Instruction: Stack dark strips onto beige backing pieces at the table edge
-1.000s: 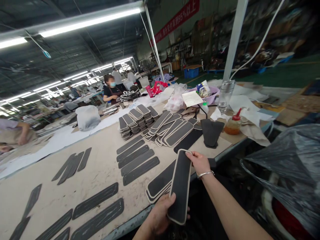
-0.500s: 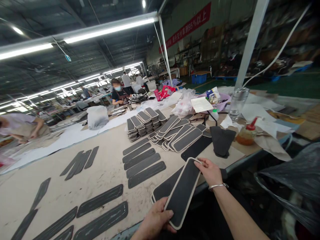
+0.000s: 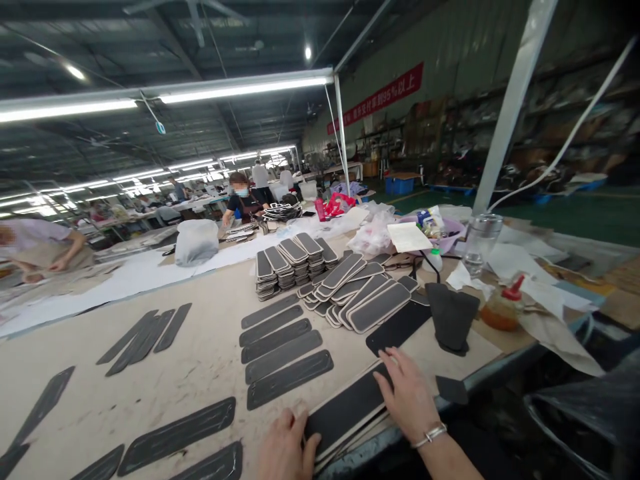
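Note:
A dark grey, round-cornered panel with a pale edge (image 3: pixel 347 403) lies on another like it at the table's near edge. My left hand (image 3: pixel 287 445) rests at its left end, thumb and fingers apart. At the other end my right hand (image 3: pixel 409 395), wearing a bracelet, touches the panel with spread fingertips. Just beyond lies a flat black panel (image 3: pixel 397 327). A loose heap of pale-edged panels (image 3: pixel 379 308) is behind it, beside neat stacks of them (image 3: pixel 295 252). Left of my hands, several dark strips (image 3: pixel 290 379) lie in a row, some looking glossy.
To the right stand a bottle of amber liquid with a red nozzle (image 3: pixel 503 308), a clear jar (image 3: pixel 483 241) and dark trapezoid pieces (image 3: pixel 453 317). More glossy strips (image 3: pixel 180 433) lie at the left. A metal post (image 3: pixel 515 107) rises at the right. Co-workers (image 3: pixel 47 243) work across the table.
The panel that both hands held up at a slant is now down flat at the table edge. Both hands have loosened their grip on it. The camera view has tipped upward slightly.

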Tool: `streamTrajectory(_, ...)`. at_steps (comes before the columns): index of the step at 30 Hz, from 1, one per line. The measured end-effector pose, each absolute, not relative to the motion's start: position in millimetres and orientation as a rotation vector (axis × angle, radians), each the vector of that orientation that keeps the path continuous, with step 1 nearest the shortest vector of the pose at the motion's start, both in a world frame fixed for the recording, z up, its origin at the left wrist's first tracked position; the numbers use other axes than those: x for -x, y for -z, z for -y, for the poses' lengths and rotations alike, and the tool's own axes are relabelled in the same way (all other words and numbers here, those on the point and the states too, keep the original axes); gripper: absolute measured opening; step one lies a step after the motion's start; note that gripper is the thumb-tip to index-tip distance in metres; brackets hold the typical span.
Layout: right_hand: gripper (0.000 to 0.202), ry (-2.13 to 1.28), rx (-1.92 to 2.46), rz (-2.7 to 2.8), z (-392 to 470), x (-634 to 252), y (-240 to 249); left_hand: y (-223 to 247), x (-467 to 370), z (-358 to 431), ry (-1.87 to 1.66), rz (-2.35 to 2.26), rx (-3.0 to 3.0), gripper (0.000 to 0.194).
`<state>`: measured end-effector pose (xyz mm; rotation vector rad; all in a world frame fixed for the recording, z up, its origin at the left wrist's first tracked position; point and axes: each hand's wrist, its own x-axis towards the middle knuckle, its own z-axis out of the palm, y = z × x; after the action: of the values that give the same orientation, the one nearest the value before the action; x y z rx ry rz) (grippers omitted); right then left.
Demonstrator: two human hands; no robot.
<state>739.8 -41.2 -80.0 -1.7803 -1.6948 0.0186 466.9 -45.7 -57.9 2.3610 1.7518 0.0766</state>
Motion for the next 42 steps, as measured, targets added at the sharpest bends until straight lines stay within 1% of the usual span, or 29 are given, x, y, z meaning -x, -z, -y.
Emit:
streamTrajectory(2, 0.047, 0.054, 1.614, 2.000, 44, -721, 80, 76, -469, 42, -0.135, -1.752, -2.547, 0.046)
streamTrajectory(4, 0.059, -0.005, 1.418, 2.298, 43, -700, 87, 104, -473, 33, -0.276, -1.695, -2.790, 0.051)
streamTrajectory(6, 0.069, -0.111, 1.260, 2.489, 42, -682, 98, 133, -479, 25, -0.412, -1.582, -3.019, 0.051)
streamTrajectory(9, 0.071, -0.263, 1.199, 2.529, 41, -665, 112, 161, -488, 22, -0.486, -1.523, -3.155, 0.051)
streamTrajectory(11, 0.072, -0.345, 1.242, 2.482, 44, -665, 112, 164, -491, 26, -0.448, -1.567, -3.141, 0.054)
streamTrajectory(15, 0.072, -0.441, 1.396, 2.412, 48, -689, 98, 152, -493, 34, -0.362, -1.594, -3.072, 0.061)
streamTrajectory(18, 0.067, -0.398, 1.572, 2.346, 45, -720, 94, 147, -493, 34, -0.309, -1.592, -3.006, 0.063)
streamTrajectory(22, 0.061, -0.312, 1.883, 2.148, 39, -763, 103, 150, -492, 32, -0.195, -1.578, -2.898, 0.063)
streamTrajectory(25, 0.062, -0.230, 2.005, 1.976, 39, -781, 113, 146, -492, 28, -0.009, -1.566, -2.714, 0.063)
streamTrajectory(28, 0.060, -0.165, 1.962, 1.760, 40, -783, 120, 124, -498, 19, 0.144, -1.636, -2.467, 0.064)
streamTrajectory(32, 0.054, -0.205, 1.847, 1.455, 42, -780, 117, 75, -511, 10, 0.234, -1.580, -2.280, 0.073)
streamTrajectory(34, 0.052, -0.270, 1.815, 1.401, 44, -780, 112, 57, -519, 9, 0.276, -1.529, -2.245, 0.082)
streamTrajectory(37, 0.048, -0.331, 1.783, 1.430, 48, -780, 106, 49, -530, 12, 0.373, -1.568, -2.278, 0.094)
streamTrajectory(39, 0.045, -0.344, 1.775, 1.466, 51, -780, 104, 52, -536, 15, 0.402, -1.602, -2.341, 0.091)
streamTrajectory(42, 0.043, -0.343, 1.786, 1.460, 54, -782, 105, 55, -542, 17, 0.391, -1.627, -2.343, 0.078)
